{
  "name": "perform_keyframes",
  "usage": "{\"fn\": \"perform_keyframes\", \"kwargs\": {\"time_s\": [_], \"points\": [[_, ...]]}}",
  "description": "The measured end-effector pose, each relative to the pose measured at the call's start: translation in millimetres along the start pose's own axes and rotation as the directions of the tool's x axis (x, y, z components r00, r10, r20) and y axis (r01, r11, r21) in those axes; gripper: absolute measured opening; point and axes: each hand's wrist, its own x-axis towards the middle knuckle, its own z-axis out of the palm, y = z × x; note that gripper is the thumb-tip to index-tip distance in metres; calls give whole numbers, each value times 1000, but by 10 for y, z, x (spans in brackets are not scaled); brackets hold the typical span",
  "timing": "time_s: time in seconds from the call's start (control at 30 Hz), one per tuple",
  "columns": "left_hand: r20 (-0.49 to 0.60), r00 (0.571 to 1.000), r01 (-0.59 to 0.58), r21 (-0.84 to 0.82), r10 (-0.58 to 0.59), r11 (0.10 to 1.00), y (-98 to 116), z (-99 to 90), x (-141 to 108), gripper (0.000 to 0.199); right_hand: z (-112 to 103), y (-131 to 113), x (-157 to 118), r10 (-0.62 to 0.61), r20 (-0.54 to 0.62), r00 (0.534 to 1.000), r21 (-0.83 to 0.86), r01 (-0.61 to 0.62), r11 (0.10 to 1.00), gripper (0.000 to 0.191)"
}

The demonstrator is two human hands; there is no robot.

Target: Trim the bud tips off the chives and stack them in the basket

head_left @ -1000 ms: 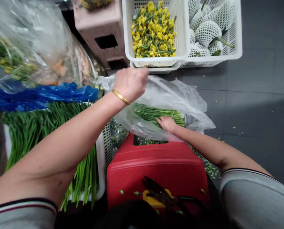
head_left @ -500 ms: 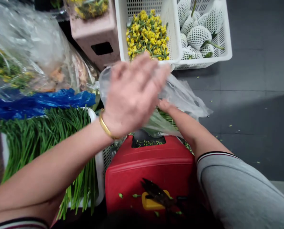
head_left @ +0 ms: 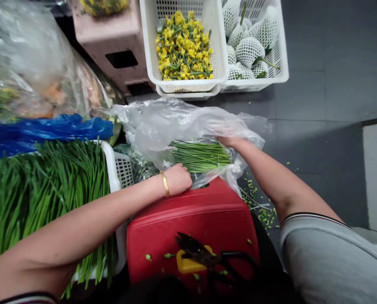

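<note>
A clear plastic bag (head_left: 182, 116) lies spread beyond the red stool, its mouth gaping towards me. Inside it rests a bundle of thin green stalks (head_left: 202, 156). My left hand (head_left: 179, 179), with a gold bracelet on the wrist, is closed at the bag's near edge, by the stool; its fingertips are hidden. My right hand (head_left: 228, 134) reaches under the raised plastic at the right end of the bundle. Through the cloudy film its fingers look stretched out, though blurred. Dark scissors (head_left: 201, 253) lie on the red stool (head_left: 156, 232) close to me.
To the left stands a white basket (head_left: 112, 169) of long green stalks (head_left: 49, 190). Ahead are a basket of yellow-flowered pieces (head_left: 185, 50), a basket (head_left: 278, 69) of net-wrapped produce (head_left: 250, 50) and a pinkish stool (head_left: 109, 38). Green scraps (head_left: 266, 213) litter the floor.
My left hand has come down from above the bag to its near edge and closed there. The bag is spread wider, baring the stalks. My right hand is now under the film.
</note>
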Motion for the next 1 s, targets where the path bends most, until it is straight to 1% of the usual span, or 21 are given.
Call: {"fn": "perform_keyframes", "kwargs": {"time_s": [0.07,0.1,0.17,0.2,0.27,0.33,0.4,0.5,0.6,0.63,0.67,0.73,0.8,0.83,0.87,0.93,1.0], "points": [[21,1000,9,4,-9,1000,26,-44,21,20,38,-139,-57,51,67,996,15,-52,999,40],[22,1000,9,2,-9,1000,36,-54,33,20,55,-218,-106,56,88,995,19,-58,998,40],[10,1000,5,-7,-5,1000,49,-56,41,21,84,-372,-250,18,178,984,3,-19,1000,43],[1,1000,2,-10,-2,1000,52,-53,35,21,100,-441,-343,-5,243,970,-16,10,1000,45],[-6,1000,0,-11,0,1000,56,-53,8,21,142,-553,-551,-26,376,926,-64,54,997,46],[-1,1000,8,-11,-8,1000,63,-65,-25,21,184,-614,-747,-9,453,892,-97,59,994,34],[5,1000,24,-15,-24,1000,74,-86,-49,20,195,-618,-884,-12,473,881,-95,64,993,26],[11,999,46,-25,-46,999,91,-109,-69,20,105,-556,-949,-40,466,884,-61,77,995,30],[8,998,61,-24,-61,998,98,-101,-78,21,-57,-546,-866,-46,446,894,-46,74,996,23],[0,998,62,-21,-62,998,97,-94,-81,21,-100,-578,-803,-45,416,908,-49,72,996,27],[-11,998,62,-19,-62,998,97,-87,-84,22,-125,-629,-721,-48,372,927,-50,72,996,34],[-31,997,64,-17,-65,998,96,-78,-93,22,-108,-767,-505,-100,244,965,-36,112,993,57],[-34,997,74,-24,-75,997,97,-77,-109,22,8,-899,-257,-176,150,973,-37,184,982,88],[-28,996,80,-31,-81,996,97,-78,-120,22,97,-944,-144,-190,134,973,-52,198,979,103],[-19,996,85,-40,-86,996,95,-79,-132,22,198,-970,-51,-175,130,976,-75,186,980,113],[-8,996,88,-63,-88,994,88,-73,-156,22,406,-969,51,-97,129,987,-113,112,987,120],[-12,996,86,-89,-87,992,76,-57,-172,21,579,-932,32,-54,96,994,-108,65,992,120]]}}
